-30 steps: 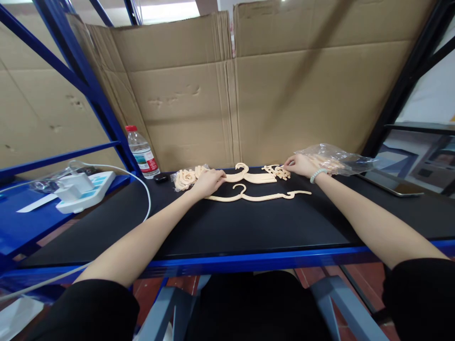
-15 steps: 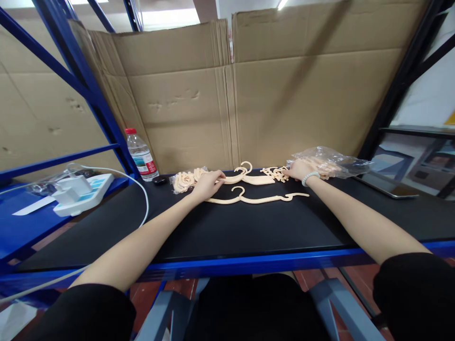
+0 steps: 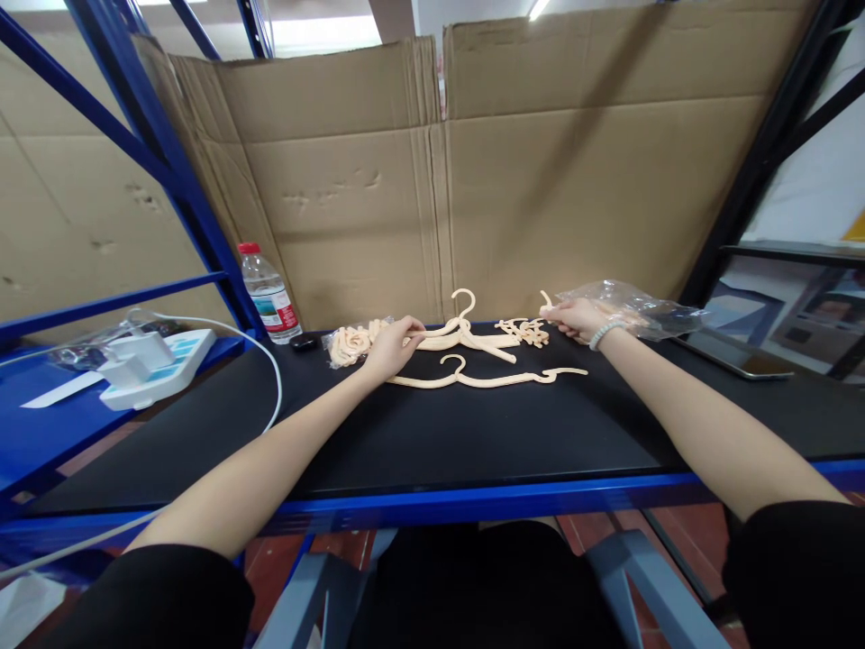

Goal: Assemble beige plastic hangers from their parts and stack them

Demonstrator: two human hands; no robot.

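Observation:
My left hand (image 3: 390, 344) is closed on the left end of a cream plastic hanger (image 3: 466, 328), lifted slightly off the black table top (image 3: 432, 424). My right hand (image 3: 574, 315), with a bead bracelet on the wrist, pinches a small cream hanger piece (image 3: 546, 300) beside a little pile of such pieces (image 3: 523, 330). Another cream hanger (image 3: 487, 373) lies flat on the table in front of both hands. A bunch of cream hooks (image 3: 351, 341) lies just left of my left hand.
A clear plastic bag (image 3: 628, 306) lies behind my right hand, a tablet (image 3: 736, 356) further right. A water bottle (image 3: 268, 293) and small black object (image 3: 307, 342) stand at the back left. A white power strip (image 3: 152, 365) with cable sits on the blue shelf. Cardboard walls stand behind.
My left hand has raised the hanger it holds off the table. My right hand went into the pile by the bag and has come up pinching a small piece.

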